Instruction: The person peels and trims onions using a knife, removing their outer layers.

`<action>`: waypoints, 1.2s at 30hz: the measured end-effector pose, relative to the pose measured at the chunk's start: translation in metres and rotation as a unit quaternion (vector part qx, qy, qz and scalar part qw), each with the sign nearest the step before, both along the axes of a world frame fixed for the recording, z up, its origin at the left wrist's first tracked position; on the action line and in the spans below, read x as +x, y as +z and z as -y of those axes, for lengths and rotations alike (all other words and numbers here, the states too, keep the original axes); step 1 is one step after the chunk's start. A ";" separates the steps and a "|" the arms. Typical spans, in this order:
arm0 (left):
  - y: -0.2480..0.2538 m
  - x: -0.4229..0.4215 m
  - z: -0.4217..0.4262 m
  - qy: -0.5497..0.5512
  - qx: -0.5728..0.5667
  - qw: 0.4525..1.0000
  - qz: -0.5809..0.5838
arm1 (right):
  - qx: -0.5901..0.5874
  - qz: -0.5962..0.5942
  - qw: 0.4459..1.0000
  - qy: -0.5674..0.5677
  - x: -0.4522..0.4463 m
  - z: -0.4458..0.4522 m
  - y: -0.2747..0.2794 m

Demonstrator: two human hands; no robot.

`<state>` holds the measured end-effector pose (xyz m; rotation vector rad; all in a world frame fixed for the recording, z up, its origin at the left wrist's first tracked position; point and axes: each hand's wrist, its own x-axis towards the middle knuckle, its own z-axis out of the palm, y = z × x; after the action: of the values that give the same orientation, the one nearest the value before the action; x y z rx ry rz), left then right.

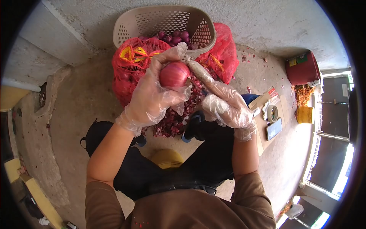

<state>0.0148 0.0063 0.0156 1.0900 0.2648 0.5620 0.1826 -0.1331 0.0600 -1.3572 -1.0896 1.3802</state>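
Note:
A red onion (174, 74) with smooth, shiny skin sits in my left hand (152, 91), fingers and thumb wrapped around it. Thin clear plastic gloves cover both hands. My right hand (228, 105) is close by on the right, its index finger stretched toward the onion's upper right side. The other fingers of that hand are curled in; whatever they hold, if anything, is hidden. Below the hands, a heap of dark red onion skins (169, 125) lies on the floor between my feet.
A beige perforated basket (127, 24) with peeled onions (176, 38) stands against the wall. Red mesh bags (124, 86) flank it. At right are cardboard (262, 147) bearing a phone (274, 129) and tape roll (272, 113), a red bucket (303, 69) and a yellow container (305, 115).

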 end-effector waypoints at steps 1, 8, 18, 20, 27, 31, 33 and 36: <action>0.002 0.000 0.000 0.002 0.004 1.000 -0.003 | -0.007 0.007 1.000 0.000 0.000 0.001 0.000; 0.006 -0.003 -0.003 0.011 0.014 1.000 -0.010 | 0.102 0.092 0.990 -0.024 -0.008 -0.005 -0.007; 0.001 -0.001 -0.002 0.049 0.107 0.992 -0.050 | 0.068 0.030 0.997 -0.019 -0.006 -0.004 -0.009; 0.001 -0.001 -0.003 0.053 0.134 0.988 -0.048 | 0.106 0.122 0.987 -0.023 -0.008 -0.007 -0.009; 0.001 0.000 -0.001 0.047 0.147 0.986 -0.060 | 0.137 0.229 0.964 0.007 -0.005 -0.009 -0.010; 0.006 0.000 0.002 0.037 0.095 0.992 -0.069 | 0.151 0.248 0.957 -0.003 -0.005 -0.009 -0.013; 0.006 -0.001 0.001 0.028 0.080 0.994 -0.073 | 0.147 0.261 0.954 -0.007 -0.005 -0.009 -0.013; 0.007 -0.001 0.002 0.023 0.050 0.996 -0.065 | 0.146 0.258 0.955 -0.017 -0.006 -0.010 -0.015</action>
<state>0.0141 0.0043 0.0225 1.2226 0.3792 0.5507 0.1771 -0.1230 0.0448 -1.5400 -1.5341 0.8056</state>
